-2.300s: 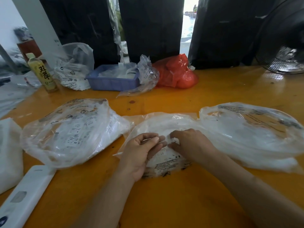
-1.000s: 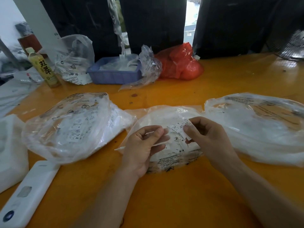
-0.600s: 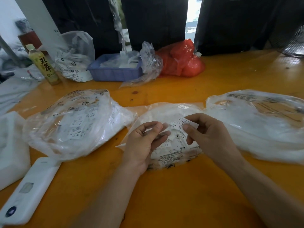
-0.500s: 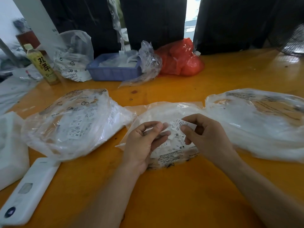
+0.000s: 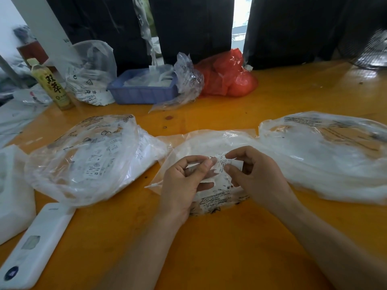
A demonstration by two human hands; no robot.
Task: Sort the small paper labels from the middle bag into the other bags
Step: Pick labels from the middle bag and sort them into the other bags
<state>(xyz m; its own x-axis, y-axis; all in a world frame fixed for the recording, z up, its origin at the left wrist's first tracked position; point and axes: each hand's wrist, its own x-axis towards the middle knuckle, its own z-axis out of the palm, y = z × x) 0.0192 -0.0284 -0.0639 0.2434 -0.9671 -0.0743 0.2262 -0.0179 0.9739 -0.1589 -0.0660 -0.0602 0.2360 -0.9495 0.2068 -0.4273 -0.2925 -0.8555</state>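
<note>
Three clear plastic bags lie in a row on the orange table. The middle bag (image 5: pixel 211 141) holds small white paper labels. Over it, my right hand (image 5: pixel 256 174) pinches one printed paper label (image 5: pixel 223 163) between thumb and fingers. My left hand (image 5: pixel 184 181) touches that label's left end with its fingertips and also holds a small white strip under its fingers. The left bag (image 5: pixel 90 158) is full of labels, some marked S and XS. The right bag (image 5: pixel 326 153) holds white paper too.
A white power bank (image 5: pixel 33 245) lies at the near left beside a white packet (image 5: pixel 12 191). At the back stand a tea bottle (image 5: pixel 51 85), a crumpled clear bag (image 5: pixel 90 74), a blue tray (image 5: pixel 142 91), a red bag (image 5: pixel 228 76) and a fan (image 5: pixel 370 51).
My right hand lifted a label out of the middle bag and brought it leftward to my left hand's fingertips. The left hand stayed almost in place.
</note>
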